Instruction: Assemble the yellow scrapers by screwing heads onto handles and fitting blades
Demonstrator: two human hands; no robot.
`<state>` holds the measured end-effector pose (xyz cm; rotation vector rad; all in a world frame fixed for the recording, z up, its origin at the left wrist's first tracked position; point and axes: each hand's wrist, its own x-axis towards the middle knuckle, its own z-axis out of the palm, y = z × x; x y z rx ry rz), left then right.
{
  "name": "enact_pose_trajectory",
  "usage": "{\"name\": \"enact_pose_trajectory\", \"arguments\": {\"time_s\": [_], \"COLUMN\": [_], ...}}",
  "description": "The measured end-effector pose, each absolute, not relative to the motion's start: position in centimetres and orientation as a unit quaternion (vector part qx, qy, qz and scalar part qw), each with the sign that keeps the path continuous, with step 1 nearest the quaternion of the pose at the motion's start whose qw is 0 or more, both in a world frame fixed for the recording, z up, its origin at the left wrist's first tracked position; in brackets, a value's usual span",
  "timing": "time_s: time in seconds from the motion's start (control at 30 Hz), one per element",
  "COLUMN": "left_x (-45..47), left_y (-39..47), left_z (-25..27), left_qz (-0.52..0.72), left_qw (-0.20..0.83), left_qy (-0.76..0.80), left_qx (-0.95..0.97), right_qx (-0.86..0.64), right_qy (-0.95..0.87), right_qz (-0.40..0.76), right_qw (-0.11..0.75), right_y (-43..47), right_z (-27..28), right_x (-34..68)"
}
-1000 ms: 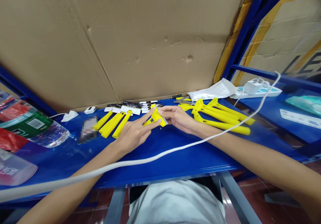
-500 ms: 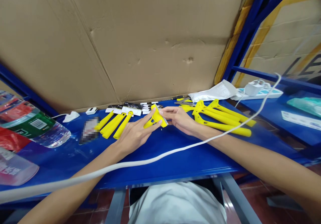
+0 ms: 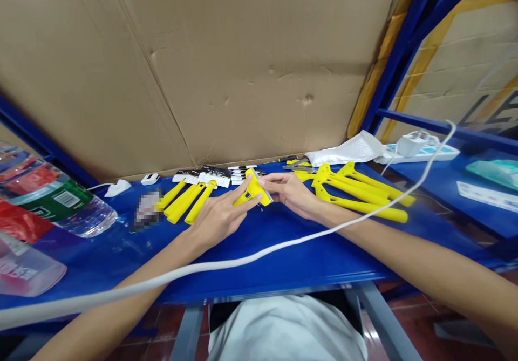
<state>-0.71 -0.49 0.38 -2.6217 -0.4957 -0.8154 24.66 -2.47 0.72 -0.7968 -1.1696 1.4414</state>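
My left hand [image 3: 220, 208] is closed around a yellow scraper [image 3: 256, 187], its wide head turned toward the right. Along the head's right edge runs a thin metallic strip, probably a blade. The fingers of my right hand [image 3: 288, 192] pinch at that edge; what exactly lies between them is partly hidden. To the left lie several yellow scraper handles [image 3: 184, 202], beside black-and-white printed cards [image 3: 215, 175]. More yellow scrapers [image 3: 360, 188] lie in a heap just beyond my right hand.
A white cable [image 3: 243, 262] hangs across the view in front of my forearms. Large water bottle [image 3: 67, 199] and clear plastic cup [image 3: 30, 269] stand left. At the back right are a white pouch [image 3: 348, 148] and power strip [image 3: 441, 153]. Cardboard [image 3: 251, 64] walls the blue table's [image 3: 263, 280] rear.
The view has shifted very slightly. Both hands keep the same hold at the scraper's head, with no other visible movement.
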Motion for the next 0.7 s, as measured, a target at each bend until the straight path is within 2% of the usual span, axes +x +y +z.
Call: {"name": "enact_pose_trajectory", "arguments": {"time_s": [0.27,0.4,0.57,0.7], "left_x": [-0.3,-0.1,0.0,0.1], "left_y": [-0.8,-0.4,-0.3,-0.5], "left_z": [0.5,0.5,1.6,3.1], "left_qz": [-0.313,-0.357,-0.422,-0.439], "left_qw": [0.108,0.016,-0.211,-0.461], "left_qy": [-0.192,-0.235,-0.305,-0.335], "left_qx": [-0.924,-0.904,-0.827,-0.695], "right_qx": [-0.339,-0.345,-0.397,-0.454], "right_qy": [-0.495,-0.527,-0.614,-0.746], "right_qz": [0.595,0.564,0.429,0.197], "right_qw": [0.535,0.535,0.531,0.446], "right_y": [-2.3,-2.1,-1.1,-0.2], "right_z": [0.2,0.0,-0.2,-0.5], "right_x": [24.7,24.8,25.7,27.0]}}
